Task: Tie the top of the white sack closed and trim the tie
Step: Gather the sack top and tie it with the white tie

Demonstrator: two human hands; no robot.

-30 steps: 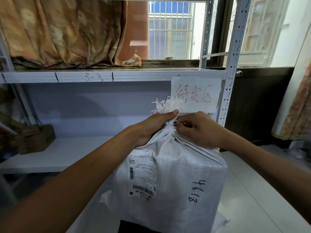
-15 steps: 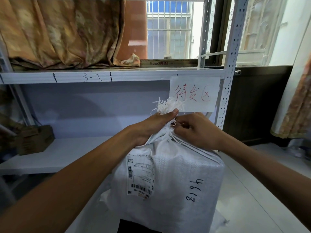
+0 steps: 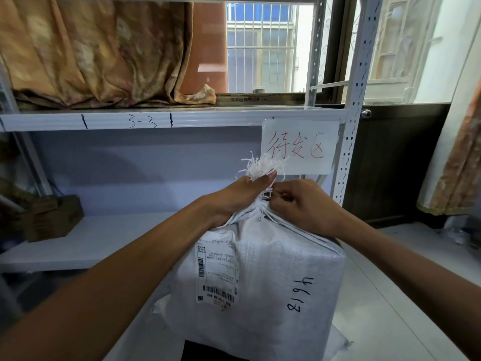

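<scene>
With left hand (image 3: 242,196), grips the gathered neck of the white sack (image 3: 273,282) just under its frayed top (image 3: 263,165), with fingers wrapped round. With right hand (image 3: 307,207), pinches at the same neck with curled fingers; cannot tell whether on a tie. Holds nearly as half a second ago, so probably still cinching, not yet trimming. Keeps the sack upright close before the shelf post (image 3: 351,142) and paper sign (image 3: 299,145); free floor (image 3: 390,295) only to the right.
</scene>
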